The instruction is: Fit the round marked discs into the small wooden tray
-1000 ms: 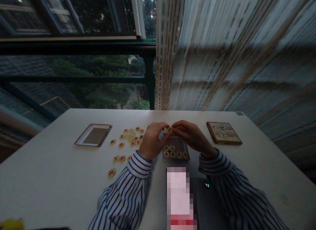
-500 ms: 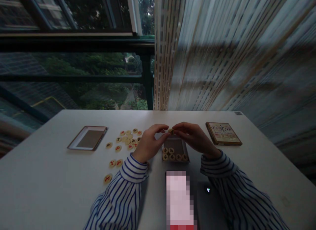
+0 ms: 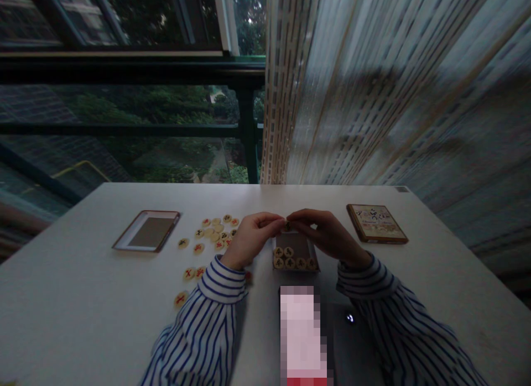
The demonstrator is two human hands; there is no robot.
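Beside curtain point(image 3: 357, 98) and railing point(image 3: 166, 130), a white table point(image 3: 91, 314) with round pieces point(image 3: 198, 248).

What looks like a home balcony or window nook: a white table point(image 3: 83, 303) beside a dark green railing point(image 3: 124, 73) and sheer striped curtain point(image 3: 373, 60), with greenery point(image 3: 178, 107) and brickwork point(image 3: 37, 107) outside.

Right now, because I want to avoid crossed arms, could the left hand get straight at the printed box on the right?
Probably not: the right hand lies between the left hand and the printed box. Both hands are also at a round piece.
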